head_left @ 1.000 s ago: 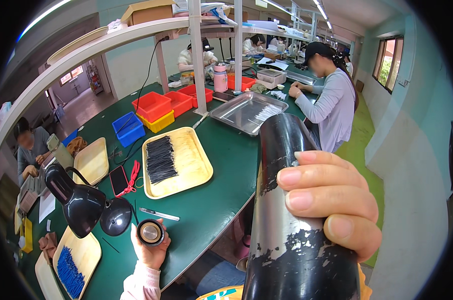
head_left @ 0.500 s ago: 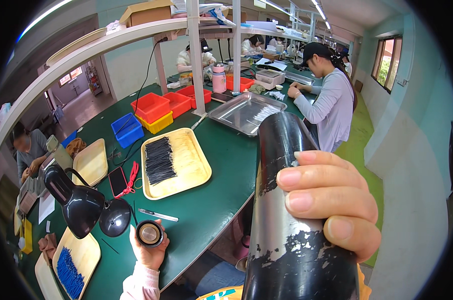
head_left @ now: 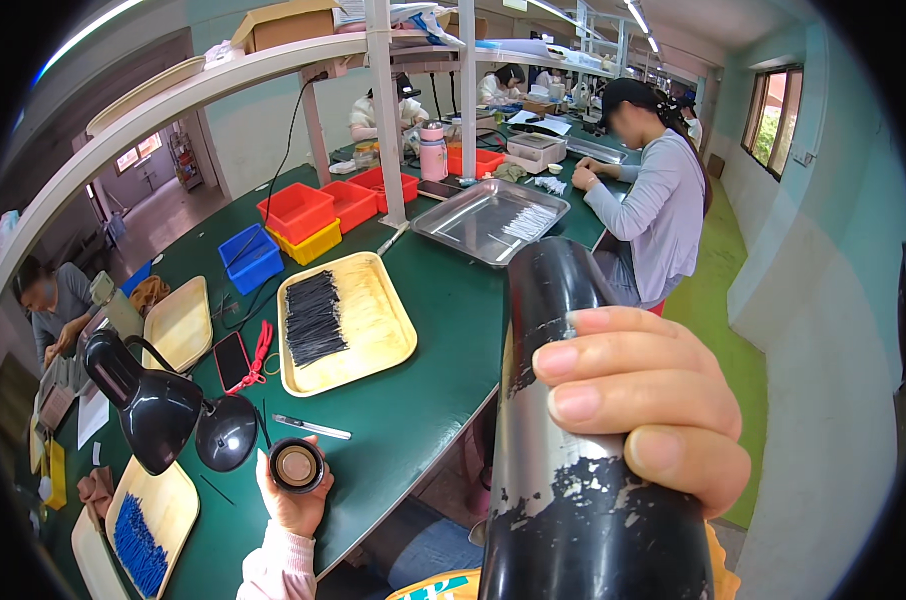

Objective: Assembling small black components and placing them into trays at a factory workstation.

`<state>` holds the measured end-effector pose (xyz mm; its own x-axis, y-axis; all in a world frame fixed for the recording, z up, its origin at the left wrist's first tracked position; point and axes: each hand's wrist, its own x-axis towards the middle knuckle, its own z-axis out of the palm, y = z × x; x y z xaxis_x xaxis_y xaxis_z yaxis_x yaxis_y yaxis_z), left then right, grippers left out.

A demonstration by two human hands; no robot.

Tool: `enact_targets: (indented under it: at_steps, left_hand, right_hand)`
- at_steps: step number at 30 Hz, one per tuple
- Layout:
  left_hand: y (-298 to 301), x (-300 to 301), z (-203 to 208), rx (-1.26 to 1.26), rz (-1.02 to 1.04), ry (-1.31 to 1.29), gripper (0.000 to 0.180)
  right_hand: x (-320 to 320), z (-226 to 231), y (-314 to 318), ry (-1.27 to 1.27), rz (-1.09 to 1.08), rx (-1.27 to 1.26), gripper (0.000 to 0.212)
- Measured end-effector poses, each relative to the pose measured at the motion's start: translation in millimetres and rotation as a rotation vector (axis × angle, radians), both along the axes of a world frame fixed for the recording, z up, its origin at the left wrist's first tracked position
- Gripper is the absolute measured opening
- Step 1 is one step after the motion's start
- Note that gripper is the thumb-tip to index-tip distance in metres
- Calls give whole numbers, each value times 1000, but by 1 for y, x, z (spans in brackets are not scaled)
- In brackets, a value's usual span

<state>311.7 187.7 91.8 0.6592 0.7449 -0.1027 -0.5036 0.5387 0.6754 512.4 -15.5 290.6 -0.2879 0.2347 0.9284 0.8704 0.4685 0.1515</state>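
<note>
Large in the foreground, a black vacuum flask [head_left: 583, 510] with badly worn paint stands tilted close in front of me, its upper end pointing away. My right hand [head_left: 653, 405] is wrapped round its side; the thumb is hidden behind it. Lower down on the left, my left hand [head_left: 295, 508] grips a round black lid [head_left: 297, 466], with a copper-coloured disc showing in its middle. That lid is held over the green table's front edge, apart from the flask. A utility knife [head_left: 313, 427] lies just beyond it.
A black desk lamp [head_left: 163, 415] stands left of the lid. Trays hold black wires [head_left: 315, 318] and blue wires [head_left: 140, 545]. Beyond are a phone [head_left: 231, 360], red bins [head_left: 296, 212], a metal tray [head_left: 453, 222] and a seated co-worker [head_left: 653, 200]. Shelf posts [head_left: 385, 120] rise behind.
My right hand and the flask have shifted slightly left and down in the view. The left hand still holds the lid. The whole scene has slid a little left.
</note>
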Motion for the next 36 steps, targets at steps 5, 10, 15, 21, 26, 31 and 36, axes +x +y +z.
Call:
enact_targets:
  at_steps: [5, 10, 15, 21, 26, 31, 36]
  left_hand:
    - [-1, 5, -8, 62, -17, 34, 56]
    - [2, -4, -14, 41, 77, 110, 45]
    - [-19, 22, 16, 541, 63, 142, 55]
    - [-60, 30, 99, 1017, 218, 288, 73]
    - [-78, 39, 123, 1339, 197, 358, 73]
    - [-90, 54, 126, 1654, 222, 522, 63]
    - [-90, 57, 116, 1499, 64, 523, 60]
  right_hand:
    - [10, -5, -2, 41, 92, -74, 24]
    - [24, -28, 17, 199, 334, -169, 33]
    - [38, -68, -7, 692, 475, -705, 73]
    - [18, -134, 14, 830, 539, -867, 74]
    - [9, -154, 18, 879, 558, -969, 73]
    - [9, -159, 23, 746, 433, -941, 71]
    - [2, -175, 31, 836, 475, -969, 71]
